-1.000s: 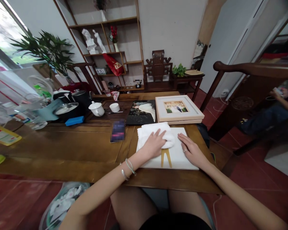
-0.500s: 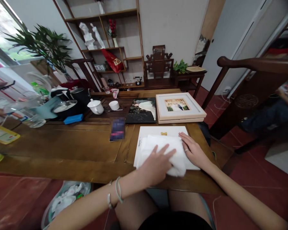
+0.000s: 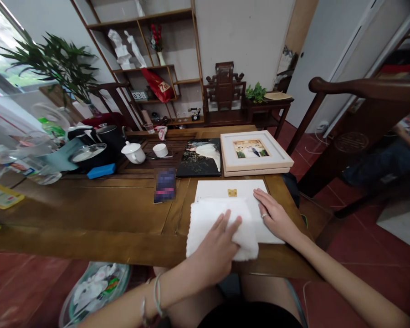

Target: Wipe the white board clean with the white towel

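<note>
A flat white board [image 3: 248, 187], with a small gold-coloured metal plate [image 3: 232, 192] near its far edge, lies at the front of the table. Over its near left part is spread a white cloth [image 3: 203, 223], which hangs past the board's near edge. My left hand [image 3: 218, 250] presses on the cloth with fingers stretched out. On the board's right side my right hand [image 3: 275, 216] rests flat, fingers extended, a ring on one of them. Just behind the board are a dark picture panel [image 3: 200, 157] and light wooden picture frames [image 3: 258, 166], stacked.
A dark booklet or phone-like item [image 3: 164, 185], blurred, lies left of the board. Further left stand a white lidded cup [image 3: 134, 152], a small white cup [image 3: 160, 150], a blue block [image 3: 101, 171] and a plastic bottle [image 3: 34, 168]. A bin [image 3: 123, 273] sits below the table's front edge.
My left hand and the cloth have slid toward me and slightly left, uncovering more of the board's far part and the gold plate. My right hand stays in place.
</note>
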The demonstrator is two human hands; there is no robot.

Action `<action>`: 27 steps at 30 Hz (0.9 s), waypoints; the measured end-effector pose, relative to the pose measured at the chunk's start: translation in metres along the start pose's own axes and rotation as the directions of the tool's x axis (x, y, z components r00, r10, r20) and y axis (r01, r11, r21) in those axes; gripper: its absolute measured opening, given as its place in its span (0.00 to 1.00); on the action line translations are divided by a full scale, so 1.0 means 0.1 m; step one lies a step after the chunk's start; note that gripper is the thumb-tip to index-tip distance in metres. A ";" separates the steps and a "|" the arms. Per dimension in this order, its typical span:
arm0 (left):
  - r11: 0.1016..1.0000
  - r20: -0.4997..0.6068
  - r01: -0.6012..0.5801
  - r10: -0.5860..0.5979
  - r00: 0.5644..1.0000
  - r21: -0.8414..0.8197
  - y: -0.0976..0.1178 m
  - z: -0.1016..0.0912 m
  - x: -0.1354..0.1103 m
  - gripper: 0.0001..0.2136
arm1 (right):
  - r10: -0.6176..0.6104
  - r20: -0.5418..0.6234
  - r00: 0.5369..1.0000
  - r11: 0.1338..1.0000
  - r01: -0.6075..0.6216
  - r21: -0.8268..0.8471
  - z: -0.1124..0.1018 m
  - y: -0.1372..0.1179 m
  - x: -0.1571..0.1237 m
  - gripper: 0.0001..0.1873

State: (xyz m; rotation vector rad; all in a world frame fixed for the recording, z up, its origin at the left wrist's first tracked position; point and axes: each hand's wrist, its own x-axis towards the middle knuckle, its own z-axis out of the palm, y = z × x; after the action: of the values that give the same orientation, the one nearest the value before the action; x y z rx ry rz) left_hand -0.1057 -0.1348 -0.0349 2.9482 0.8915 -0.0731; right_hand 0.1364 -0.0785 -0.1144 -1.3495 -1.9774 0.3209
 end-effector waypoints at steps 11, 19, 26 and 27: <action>0.990 -0.067 0.099 -0.106 0.992 -0.100 -0.63 -0.09 0.44 0.15 | -0.007 0.001 1.000 1.000 0.007 -0.007 0.00 0.00 0.00 0.23; 0.983 -0.165 0.163 -0.174 0.971 -0.080 -0.97 -0.07 0.59 0.10 | -0.025 -0.004 1.000 1.000 0.024 -0.011 -0.02 -0.01 0.00 0.22; 0.959 -0.142 0.274 -0.282 0.949 -0.078 -1.31 -0.09 0.21 0.11 | -0.021 -0.004 1.000 1.000 0.021 -0.009 -0.02 -0.02 0.01 0.22; 0.958 -0.138 0.277 -0.285 0.949 -0.075 -1.31 -0.09 0.18 0.11 | -0.019 -0.004 1.000 1.000 0.019 -0.009 -0.02 -0.02 0.01 0.22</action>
State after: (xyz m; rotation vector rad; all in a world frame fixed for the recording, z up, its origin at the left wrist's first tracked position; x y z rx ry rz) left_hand -0.1635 -0.0152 -0.0330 2.7829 1.3070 0.1574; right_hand 0.1361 -0.0790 -0.1112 -1.3351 -1.9896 0.2998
